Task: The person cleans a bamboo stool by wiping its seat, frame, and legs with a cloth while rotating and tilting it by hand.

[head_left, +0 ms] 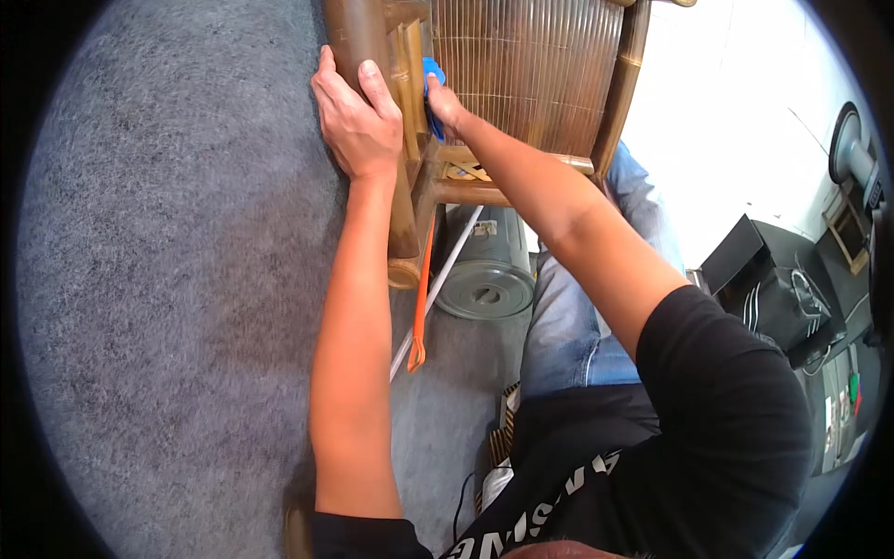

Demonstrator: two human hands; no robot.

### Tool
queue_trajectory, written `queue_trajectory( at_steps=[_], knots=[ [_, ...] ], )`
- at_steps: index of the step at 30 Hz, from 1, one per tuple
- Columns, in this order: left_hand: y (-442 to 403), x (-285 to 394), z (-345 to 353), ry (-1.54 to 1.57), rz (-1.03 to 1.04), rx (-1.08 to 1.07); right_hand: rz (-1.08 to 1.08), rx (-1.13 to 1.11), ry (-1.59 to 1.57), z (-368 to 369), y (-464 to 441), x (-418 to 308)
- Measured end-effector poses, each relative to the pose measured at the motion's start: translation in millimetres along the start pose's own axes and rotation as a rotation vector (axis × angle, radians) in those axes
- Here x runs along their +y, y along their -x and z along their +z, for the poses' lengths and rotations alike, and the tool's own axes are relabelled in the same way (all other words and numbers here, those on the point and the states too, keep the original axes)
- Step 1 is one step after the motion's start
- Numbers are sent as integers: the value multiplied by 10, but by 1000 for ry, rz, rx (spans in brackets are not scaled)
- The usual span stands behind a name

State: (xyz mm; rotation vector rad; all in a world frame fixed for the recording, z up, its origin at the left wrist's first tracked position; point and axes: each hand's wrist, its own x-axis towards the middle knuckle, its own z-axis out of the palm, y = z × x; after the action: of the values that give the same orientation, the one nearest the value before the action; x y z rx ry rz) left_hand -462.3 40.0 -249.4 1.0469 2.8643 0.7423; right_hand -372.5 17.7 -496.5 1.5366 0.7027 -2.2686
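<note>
Left hand [361, 130]: clasped round a post [357, 33] of chair [526, 74], 12 o'clock.
Right hand [445, 104]: apart from left, clamped on cloth [433, 67].
Cloth: 2 o'clock from left hand, beside chair frame.
Bin [485, 279]: 5 o'clock from both hands, lidded, contents hidden.

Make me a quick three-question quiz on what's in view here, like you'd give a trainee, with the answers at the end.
1. Multiple choice: what does the right hand hold?
A) a brush
B) a blue cloth
C) a cup

2. True or false: the left hand is on a brown post.

3. Fill in the blank: the strap near the lidded bin is ____ in colour.

Key: 1. B; 2. True; 3. orange
</note>
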Motion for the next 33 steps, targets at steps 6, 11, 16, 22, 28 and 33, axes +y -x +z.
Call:
queue_trajectory(
  at_steps=[6,11,16,22,28,33],
  knots=[
    [-2,-24,13,-24,15,8,-326,442,122,-82,-210,-615],
    [3,-76,39,-11,26,17,-582,525,-308,-221,-154,-1054],
    [14,-65,32,-11,20,14,-1166,437,541,-279,240,-939],
    [34,-74,48,-2,7,10,-1032,-83,1895,-608,23,-462],
    [-2,-34,48,-16,4,21,-1151,-385,2120,-768,365,-72],
    [17,-14,26,-4,-29,-9,-1167,-388,2390,-799,360,-885]
  ],
)
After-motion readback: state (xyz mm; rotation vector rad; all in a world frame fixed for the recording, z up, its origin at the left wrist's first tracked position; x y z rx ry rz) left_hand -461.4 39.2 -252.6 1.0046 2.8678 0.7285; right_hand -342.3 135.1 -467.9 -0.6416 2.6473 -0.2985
